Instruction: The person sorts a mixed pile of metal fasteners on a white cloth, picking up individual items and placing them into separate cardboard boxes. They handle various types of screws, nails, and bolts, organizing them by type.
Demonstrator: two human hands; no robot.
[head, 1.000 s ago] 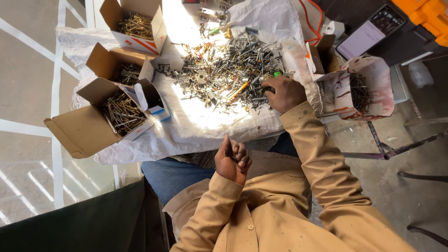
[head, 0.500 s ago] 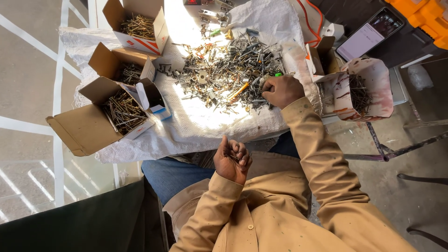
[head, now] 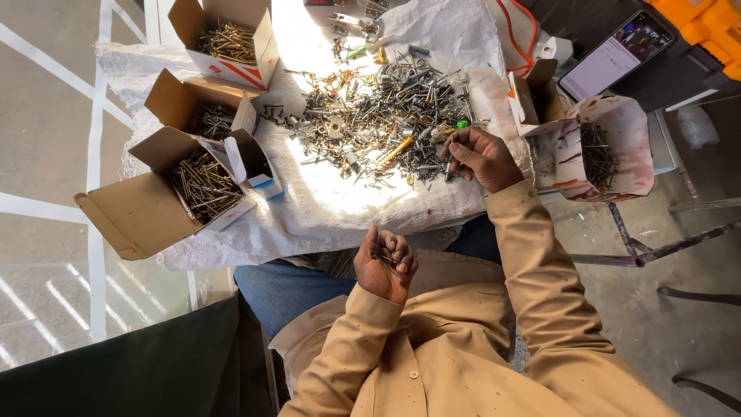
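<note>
Plainly, left hand (head: pixel 384 266): cupped palm-up at the lap, fingers half curled round a small bunch of screws (head: pixel 386 259), so they stay gathered while the other hand picks.
Right hand (head: pixel 478 158): stretched forward, fingertips pinched on one small piece at the near edge of the mixed pile of screws and bits (head: pixel 378 116).
Pile: spread flat on the white sack cloth (head: pixel 340 208), so single pieces show.
Cardboard boxes (head: pixel 197 181): open beyond the left hand, each holding like screws.
Pink-stained paper cup (head: pixel 598 150): just outside the right hand, holding dark nails.

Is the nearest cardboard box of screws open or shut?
Open: the nearest cardboard box has its flaps folded out, and screws show inside.
</note>
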